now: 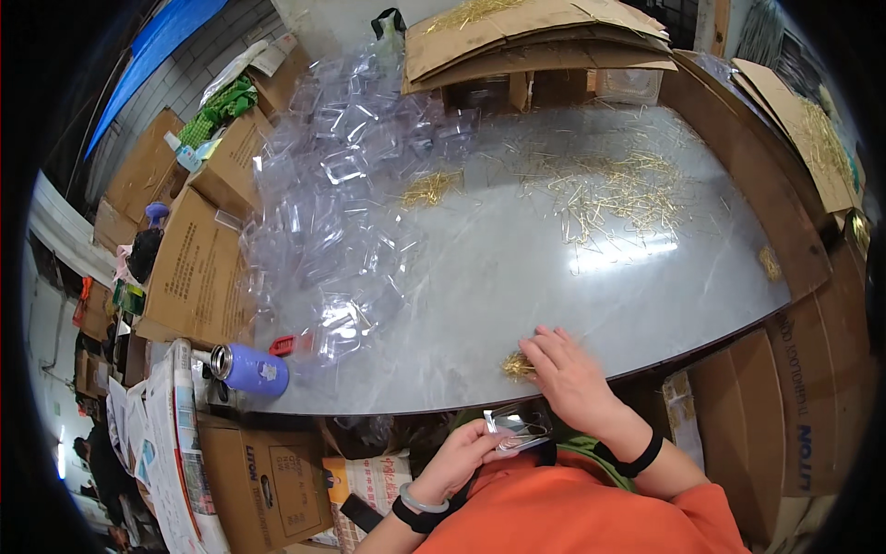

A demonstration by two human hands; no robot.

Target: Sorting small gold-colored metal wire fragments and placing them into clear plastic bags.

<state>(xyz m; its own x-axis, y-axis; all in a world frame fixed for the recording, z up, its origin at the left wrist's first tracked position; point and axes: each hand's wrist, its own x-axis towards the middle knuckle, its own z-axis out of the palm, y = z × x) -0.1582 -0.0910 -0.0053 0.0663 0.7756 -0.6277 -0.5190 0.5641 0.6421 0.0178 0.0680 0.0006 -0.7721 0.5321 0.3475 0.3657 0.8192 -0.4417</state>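
Observation:
My left hand (pixel 461 457) is closed on a small clear plastic box (pixel 520 427) at the table's front edge. Through its wall a thin dark outline shows, but I cannot make out what is inside. My right hand (pixel 574 383) lies on the grey tabletop with fingers stretched forward. Against its left side rests a small bundle of gold-coloured wire hooks (pixel 518 365), partly covered by the fingers. Farther back on the right spreads a loose heap of gold wire hooks (pixel 623 194). A big pile of clear plastic boxes (pixel 332 203) covers the left part of the table.
A smaller clump of gold hooks (pixel 429 188) sits beside the box pile. At the left front stand a purple bottle (pixel 258 369) and a red piece (pixel 282 345). Cardboard boxes (pixel 198 268) line the left; stacked cardboard (pixel 544 46) and a cardboard wall (pixel 752 175) bound the back and right.

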